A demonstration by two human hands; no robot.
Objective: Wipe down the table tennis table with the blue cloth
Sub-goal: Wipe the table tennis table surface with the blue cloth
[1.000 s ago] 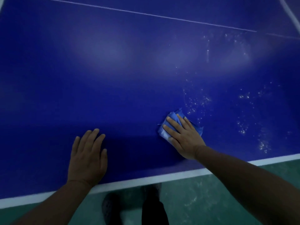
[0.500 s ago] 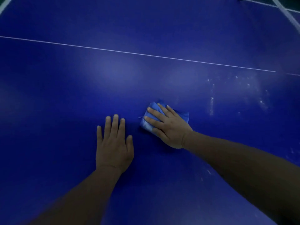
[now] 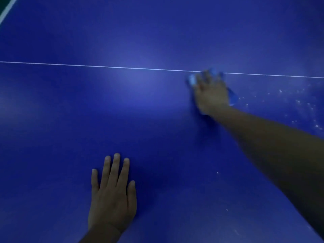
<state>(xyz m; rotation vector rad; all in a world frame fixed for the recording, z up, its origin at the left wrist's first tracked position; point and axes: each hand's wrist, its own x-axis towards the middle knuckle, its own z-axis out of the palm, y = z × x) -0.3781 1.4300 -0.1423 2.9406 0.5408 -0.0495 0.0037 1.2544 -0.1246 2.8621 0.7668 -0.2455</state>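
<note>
Fingers point(image 3: 204, 79) of right hand point(image 3: 211, 95) press blue cloth point(image 3: 232, 97) flat.

Place: an indoor sports or games room, dimly lit
Main evidence: a table tennis table point(image 3: 122, 120) filled nearly the whole view, its top a deep matte blue
Markings: a thin white centre line point(image 3: 105, 67) ran across the top, and a broader white edge line point(image 3: 7, 9) showed at the far left corner
Floor: a sliver of dark green floor point(image 3: 2, 2) lay beyond that corner, like a sports-hall surface
Lighting: soft pale glare from overhead lit the middle of the top
Condition: white specks point(image 3: 298, 102) dotted the right side
</note>
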